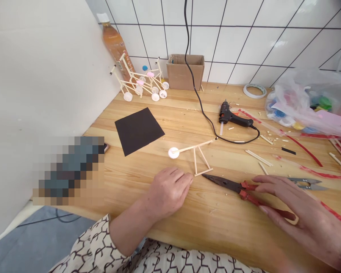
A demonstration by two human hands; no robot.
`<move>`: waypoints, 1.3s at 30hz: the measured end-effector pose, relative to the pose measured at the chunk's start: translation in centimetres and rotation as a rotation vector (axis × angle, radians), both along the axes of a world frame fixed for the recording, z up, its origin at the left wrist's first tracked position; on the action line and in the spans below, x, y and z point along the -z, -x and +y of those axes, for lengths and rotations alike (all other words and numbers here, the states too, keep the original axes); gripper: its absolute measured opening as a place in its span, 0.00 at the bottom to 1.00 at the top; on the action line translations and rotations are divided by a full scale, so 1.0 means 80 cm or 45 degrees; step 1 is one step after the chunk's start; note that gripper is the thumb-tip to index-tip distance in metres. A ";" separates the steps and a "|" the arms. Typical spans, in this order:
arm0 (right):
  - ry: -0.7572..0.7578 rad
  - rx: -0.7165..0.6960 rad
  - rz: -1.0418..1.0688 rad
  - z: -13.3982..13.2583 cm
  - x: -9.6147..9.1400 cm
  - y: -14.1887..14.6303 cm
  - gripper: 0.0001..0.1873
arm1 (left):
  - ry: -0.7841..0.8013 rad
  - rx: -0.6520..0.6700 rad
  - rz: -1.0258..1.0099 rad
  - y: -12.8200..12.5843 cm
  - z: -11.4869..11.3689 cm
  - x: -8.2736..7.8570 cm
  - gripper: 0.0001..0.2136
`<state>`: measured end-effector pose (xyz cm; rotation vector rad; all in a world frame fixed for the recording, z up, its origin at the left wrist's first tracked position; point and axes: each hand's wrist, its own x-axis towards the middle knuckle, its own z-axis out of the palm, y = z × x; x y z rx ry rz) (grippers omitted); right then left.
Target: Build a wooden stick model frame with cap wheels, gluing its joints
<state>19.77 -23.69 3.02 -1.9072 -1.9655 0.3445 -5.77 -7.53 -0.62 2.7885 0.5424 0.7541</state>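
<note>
Pliers [233, 185], long-nosed, dark at the nose and red at the handles, lying flat on the wooden tabletop [187, 216] near its front edge, nose pointing left and closed to a thin tip, handles spread slightly toward the right. Right hand [298, 212] laid over the red handles, fingers extended and loosely parted, fingertips touching the grips, not closed round them. Left hand [167, 191] resting palm down on the wood just left of the pliers' tip, fingers relaxed and slightly curled, holding nothing, fingertips just beside the base of a small stick frame [197, 157]. Frame built of pale thin sticks, a triangle standing on a short crosspiece, one long stick running left to a white round disc [173, 152]. Black square sheet [138, 130] lying flat farther back on the left. Black glue gun [233, 115] on its side behind the frame, its cord [191, 76] running up the tiled wall. Loose sticks [258, 158] and small metal snips [308, 184] to the right, near the right hand. Finished stick models [142, 81], an orange bottle [116, 45] and a cardboard box [185, 71] at the back.
</note>
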 end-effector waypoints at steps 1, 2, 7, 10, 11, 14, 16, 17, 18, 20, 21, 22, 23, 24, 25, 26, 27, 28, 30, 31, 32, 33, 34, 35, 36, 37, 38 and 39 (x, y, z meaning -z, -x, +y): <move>0.030 -0.048 -0.031 0.000 -0.002 0.000 0.15 | 0.005 -0.002 0.002 0.000 0.000 0.000 0.09; 0.055 -0.088 -0.063 0.002 -0.004 0.001 0.16 | 0.011 -0.004 0.003 0.000 0.000 -0.001 0.09; 0.026 -0.113 -0.136 0.024 -0.012 0.024 0.14 | 0.018 -0.014 0.018 0.000 -0.001 -0.002 0.09; 0.020 -0.156 -0.143 0.048 -0.014 0.042 0.13 | 0.017 -0.018 0.060 0.001 -0.002 -0.003 0.09; 0.022 -0.171 -0.154 0.056 -0.014 0.047 0.13 | 0.014 -0.017 0.076 0.001 -0.002 -0.003 0.09; 0.023 -0.186 -0.200 0.076 -0.015 0.058 0.14 | -0.012 -0.011 0.098 0.002 -0.002 -0.004 0.09; 0.035 -0.186 -0.221 0.084 -0.014 0.061 0.15 | -0.029 -0.006 0.099 0.002 -0.002 -0.003 0.09; 0.043 -0.188 -0.228 0.086 -0.013 0.060 0.15 | -0.037 -0.003 0.097 0.003 -0.002 -0.003 0.09; 0.051 -0.193 -0.234 0.087 -0.012 0.059 0.16 | -0.044 0.002 0.097 0.003 -0.002 -0.002 0.09; 0.067 -0.199 -0.243 0.088 -0.008 0.055 0.15 | -0.058 0.019 0.107 0.003 -0.002 -0.001 0.09; 0.074 -0.199 -0.246 0.088 -0.006 0.053 0.14 | -0.064 0.029 0.114 0.003 -0.002 -0.001 0.09; 0.080 -0.197 -0.248 0.088 -0.004 0.051 0.14 | -0.069 0.037 0.124 0.003 -0.002 0.000 0.09; 0.084 -0.195 -0.250 0.088 -0.002 0.049 0.14 | -0.070 0.045 0.135 0.004 -0.002 0.000 0.09; 0.088 -0.193 -0.251 0.089 0.000 0.049 0.13 | -0.070 0.051 0.144 0.004 -0.002 0.000 0.09; 0.088 -0.194 -0.250 0.089 0.001 0.048 0.13 | -0.070 0.055 0.149 0.004 -0.002 0.001 0.08; 0.091 -0.197 -0.245 0.089 0.002 0.048 0.13 | -0.070 0.055 0.153 0.004 -0.002 0.001 0.08; 0.100 -0.202 -0.240 0.090 0.003 0.049 0.14 | -0.070 0.051 0.155 0.004 -0.002 0.001 0.08; 0.109 -0.206 -0.234 0.090 0.003 0.049 0.14 | -0.072 0.047 0.153 0.003 -0.002 0.000 0.08; 0.116 -0.212 -0.225 0.090 0.002 0.049 0.15 | -0.076 0.042 0.147 0.003 -0.002 0.000 0.09; 0.107 -0.212 -0.223 0.089 0.001 0.048 0.14 | -0.079 0.042 0.138 0.003 -0.002 0.000 0.09; 0.090 -0.207 -0.223 0.088 0.000 0.046 0.14 | -0.083 0.045 0.128 0.003 -0.002 -0.001 0.09; 0.066 -0.197 -0.224 0.087 -0.002 0.044 0.13 | -0.086 0.046 0.115 0.003 -0.002 -0.001 0.09; 0.039 -0.184 -0.224 0.085 -0.004 0.041 0.13 | -0.087 0.044 0.101 0.003 -0.002 -0.001 0.10; 0.012 -0.170 -0.224 0.083 -0.007 0.037 0.13 | -0.086 0.036 0.080 0.003 -0.002 -0.002 0.10; -0.017 -0.156 -0.228 0.081 -0.009 0.032 0.12 | -0.081 0.020 0.050 0.004 -0.001 -0.003 0.10; -0.043 -0.140 -0.235 0.079 -0.012 0.026 0.12 | -0.071 0.006 0.012 0.004 0.000 -0.004 0.10; -0.065 -0.120 -0.246 0.077 -0.015 0.020 0.12 | -0.056 -0.006 -0.033 0.004 0.001 -0.007 0.09; -0.079 -0.100 -0.259 0.076 -0.019 0.012 0.12 | -0.037 -0.015 -0.086 0.005 0.003 -0.010 0.09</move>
